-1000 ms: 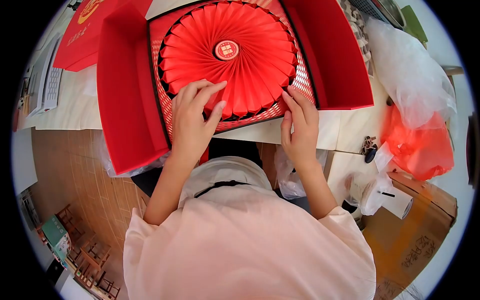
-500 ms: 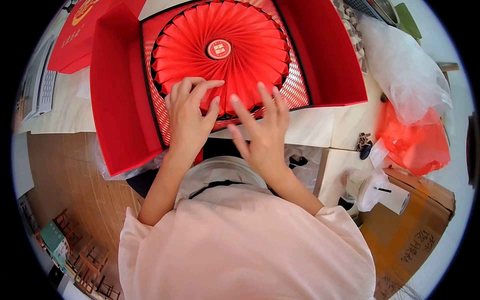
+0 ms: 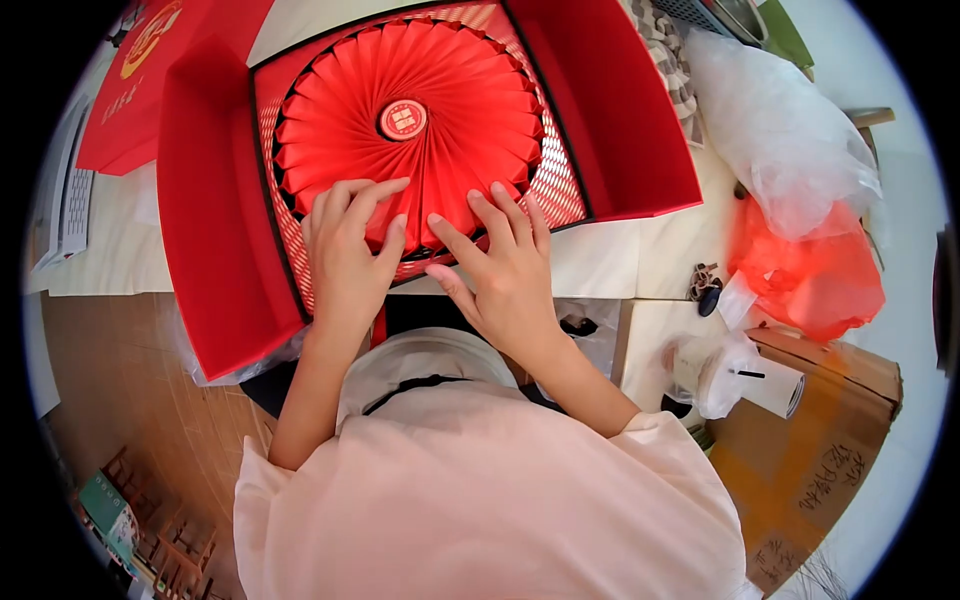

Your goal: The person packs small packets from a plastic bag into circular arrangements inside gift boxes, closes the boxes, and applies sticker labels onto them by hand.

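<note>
A round fan of red pleats (image 3: 470,110) lies in an open red box (image 3: 220,220), with a small round medallion (image 3: 403,120) at its centre. My left hand (image 3: 348,250) rests over the near left edge of the pleats, thumb and fingers apart. Beside it, my right hand (image 3: 508,275) lies over the near right edge with its fingers spread, fingertips on or just above the pleats. Under my hands the near rim of the fan is partly hidden.
A red printed bag or box (image 3: 150,90) stands at the far left. To the right are clear plastic wrap (image 3: 780,130), a red plastic bag (image 3: 810,280), a dark key fob (image 3: 709,297), a lidded cup (image 3: 715,375) and a cardboard box (image 3: 820,470).
The view has shifted, so the box and fan appear lower and further left. My right hand has come down onto the near right edge of the pleats; my left stays on its side.
</note>
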Available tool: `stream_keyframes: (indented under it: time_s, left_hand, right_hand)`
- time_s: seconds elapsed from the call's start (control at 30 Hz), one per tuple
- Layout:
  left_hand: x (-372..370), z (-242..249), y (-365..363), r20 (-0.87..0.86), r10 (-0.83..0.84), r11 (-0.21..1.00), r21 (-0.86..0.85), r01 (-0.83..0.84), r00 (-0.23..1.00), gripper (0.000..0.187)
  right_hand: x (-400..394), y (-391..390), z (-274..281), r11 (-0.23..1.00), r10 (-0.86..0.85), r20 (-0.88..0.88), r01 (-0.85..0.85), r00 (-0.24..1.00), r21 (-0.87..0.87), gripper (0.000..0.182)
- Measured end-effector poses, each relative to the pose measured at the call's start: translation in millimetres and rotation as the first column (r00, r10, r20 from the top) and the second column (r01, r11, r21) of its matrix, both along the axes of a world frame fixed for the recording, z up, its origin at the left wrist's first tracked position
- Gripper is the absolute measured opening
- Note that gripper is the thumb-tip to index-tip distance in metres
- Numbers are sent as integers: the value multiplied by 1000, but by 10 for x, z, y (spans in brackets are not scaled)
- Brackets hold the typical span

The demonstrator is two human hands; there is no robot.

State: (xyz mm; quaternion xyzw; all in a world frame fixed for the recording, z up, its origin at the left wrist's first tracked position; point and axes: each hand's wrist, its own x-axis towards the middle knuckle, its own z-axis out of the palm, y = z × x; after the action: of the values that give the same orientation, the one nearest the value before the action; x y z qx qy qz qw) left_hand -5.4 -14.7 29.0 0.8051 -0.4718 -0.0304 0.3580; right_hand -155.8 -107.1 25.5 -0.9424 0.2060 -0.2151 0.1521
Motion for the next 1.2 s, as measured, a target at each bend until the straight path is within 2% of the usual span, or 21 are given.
stream_keyframes:
  time_s: [0.07,0.13,0.27,0.33,0.37,0.4,0.43,0.47,0.5,0.53,0.6,0.73,0.8,0.83,0.93,1.0,1.03,1.1,1.2]
  left_hand:
    - [-11,9,1,11,12,1000,10,-13,1000,32]
    - [-13,0,-1,18,8,1000,3,-8,1000,32]
    - [-23,8,2,17,19,1000,10,-19,1000,32]
    - [-20,12,-4,23,25,1000,11,-25,999,31]
    - [-21,15,-3,12,20,1000,7,-20,1000,32]
    - [-23,14,4,-1,19,1000,3,-19,1000,32]
    - [-25,9,12,-3,27,1000,1,-27,1000,32]
    - [-24,1,13,4,24,1000,-3,-24,1000,32]
    - [-18,-3,3,13,18,1000,-11,-18,1000,32]
    - [-14,-2,-2,12,19,1000,-18,-19,1000,32]
    - [-19,-7,10,16,21,1000,-6,-20,1000,32]
    - [-20,-13,16,36,18,999,-28,-17,999,31]
    - [-15,-15,10,16,13,1000,-15,-13,1000,32]
    - [-18,-14,13,17,16,1000,-21,-16,1000,32]
    - [-15,-5,8,9,23,1000,-22,-23,1000,31]
    - [-18,0,17,-15,23,1000,-5,-23,1000,30]
    - [-20,-1,20,-7,22,1000,-16,-22,1000,30]
    - [-21,-4,24,-14,29,999,-19,-30,999,30]
    - [-23,-2,24,-22,23,1000,-20,-24,999,30]
  right_hand:
    - [33,-48,0,1000,-6,60,7,998,-5,37]
    - [56,-94,-16,997,-1,110,-7,994,73,28]
    - [105,-184,59,989,-5,95,-9,995,147,21]
    - [146,-261,46,967,-148,213,97,966,235,18]
    - [154,-340,-16,976,-174,272,128,946,176,28]
    - [174,-367,26,977,-164,271,119,949,174,28]
    - [196,-382,104,900,-264,308,119,914,418,35]
    - [205,-409,152,767,-372,316,97,873,634,43]
    - [186,-478,130,848,-277,287,94,917,521,55]
    - [182,-494,122,852,-275,288,93,917,515,55]
    - [183,-504,160,807,-334,264,131,905,575,57]
    - [245,-601,266,775,-322,192,142,927,616,61]
    - [312,-680,162,930,-259,118,215,959,297,64]
    - [337,-706,150,933,-255,120,211,960,292,64]
    - [422,-760,140,957,-255,-29,256,967,135,67]
    - [472,-751,129,961,-276,-10,276,961,-33,63]
    - [505,-786,144,963,-269,-9,268,963,-39,63]
    - [614,-896,187,961,-226,-60,213,972,-176,58]
    - [717,-953,137,944,-196,-121,154,973,-292,53]
